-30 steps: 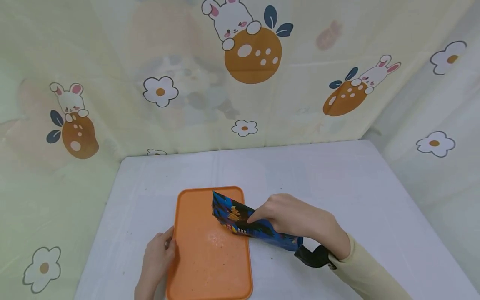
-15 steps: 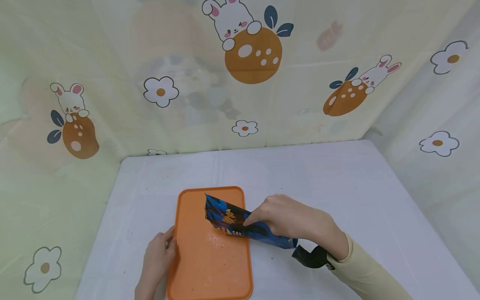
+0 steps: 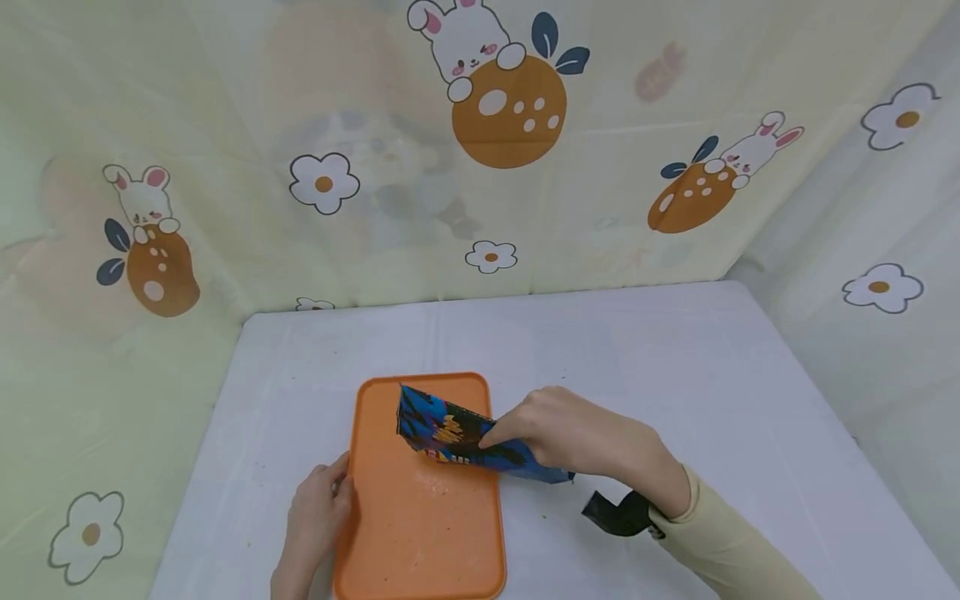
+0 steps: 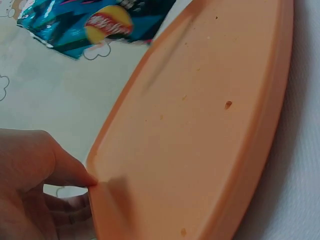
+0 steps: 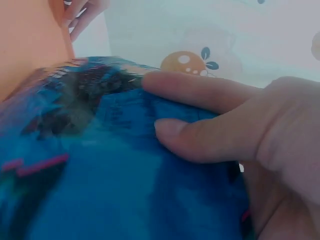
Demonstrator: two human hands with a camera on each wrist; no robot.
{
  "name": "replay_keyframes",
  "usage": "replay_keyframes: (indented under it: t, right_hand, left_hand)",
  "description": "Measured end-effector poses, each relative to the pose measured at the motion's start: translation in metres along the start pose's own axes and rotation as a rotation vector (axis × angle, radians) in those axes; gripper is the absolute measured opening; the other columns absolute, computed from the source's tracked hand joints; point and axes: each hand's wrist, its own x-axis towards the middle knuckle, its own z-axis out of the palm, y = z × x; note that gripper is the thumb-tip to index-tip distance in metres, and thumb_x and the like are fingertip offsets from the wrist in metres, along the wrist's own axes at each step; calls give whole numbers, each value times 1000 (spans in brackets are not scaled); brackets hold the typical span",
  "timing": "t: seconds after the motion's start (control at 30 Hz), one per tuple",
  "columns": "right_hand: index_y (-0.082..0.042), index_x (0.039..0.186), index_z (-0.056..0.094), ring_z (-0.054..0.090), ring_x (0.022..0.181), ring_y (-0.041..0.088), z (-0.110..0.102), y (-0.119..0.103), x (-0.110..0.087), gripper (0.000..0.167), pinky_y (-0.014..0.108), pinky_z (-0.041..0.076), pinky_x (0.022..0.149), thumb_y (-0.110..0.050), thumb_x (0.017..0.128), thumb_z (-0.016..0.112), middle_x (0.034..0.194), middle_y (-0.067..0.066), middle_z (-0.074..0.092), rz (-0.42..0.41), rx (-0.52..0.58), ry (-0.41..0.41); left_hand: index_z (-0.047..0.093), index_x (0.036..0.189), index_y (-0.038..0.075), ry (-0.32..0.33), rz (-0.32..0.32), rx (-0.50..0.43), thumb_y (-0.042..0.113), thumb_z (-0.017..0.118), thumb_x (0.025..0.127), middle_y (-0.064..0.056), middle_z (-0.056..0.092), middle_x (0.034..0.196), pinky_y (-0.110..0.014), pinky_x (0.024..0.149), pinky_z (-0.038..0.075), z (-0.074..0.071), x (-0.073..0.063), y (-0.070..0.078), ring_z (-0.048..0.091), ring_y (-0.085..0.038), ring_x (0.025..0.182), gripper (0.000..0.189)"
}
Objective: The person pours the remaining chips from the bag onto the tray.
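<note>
An orange tray lies on the white table. My left hand grips the tray's left rim, thumb on top and fingers under the edge. My right hand holds a blue snack bag tilted over the tray's upper right part, its open end pointing left and down. In the right wrist view my thumb and forefinger pinch the blue snack bag. The left wrist view shows the snack bag above the far end of the orange tray. Small crumbs lie on the tray.
The white table is walled in by a pale curtain printed with rabbits and flowers at the back and both sides. A black wrist strap hangs at my right cuff.
My right hand has moved the snack bag leftward, further over the tray. The left hand stays on the tray's rim.
</note>
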Motion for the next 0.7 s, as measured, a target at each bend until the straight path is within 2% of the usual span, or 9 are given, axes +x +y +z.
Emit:
replay_keyframes:
  t: [0.13,0.2,0.33,0.43,0.6,0.7]
  right_hand:
    - [-13,119,78,70,87,7,-2,0,0,54,16,44,65,23,88,52,113,0,78,-7,8,5]
    - [-12,120,78,66,81,6,-3,0,0,55,17,40,63,23,87,50,115,1,77,7,27,-17]
    - [-11,119,78,66,85,6,-3,-1,-1,56,18,43,67,24,86,49,115,2,77,32,44,-60]
    - [-11,119,78,63,84,3,-2,0,-1,55,18,43,67,24,88,49,116,2,77,41,53,-64]
    - [-11,121,77,52,75,3,-1,2,-2,57,20,37,62,24,87,48,117,2,77,42,63,-67]
    - [-11,120,78,56,77,3,-1,3,-3,57,20,37,63,24,87,48,117,2,77,39,52,-65]
  left_hand:
    - [59,140,-5,-5,-8,8,3,59,99,-12,64,91,-25,52,40,0,0,1,49,-16,65,42]
    - [60,140,-5,-4,-14,12,3,59,98,-12,64,91,-25,53,40,-1,1,2,49,-16,65,42]
    - [60,139,-5,-2,-14,8,2,60,98,-13,64,92,-25,52,41,-1,1,2,49,-16,65,42]
    - [60,139,-5,1,-11,5,2,60,98,-13,65,92,-25,53,41,-2,1,2,49,-16,65,42]
    - [59,140,-4,-11,-10,1,2,59,98,-13,64,92,-25,53,41,-1,1,1,49,-16,65,42]
    - [59,141,-4,-15,-10,1,3,59,98,-13,64,92,-25,53,41,0,1,1,49,-16,65,43]
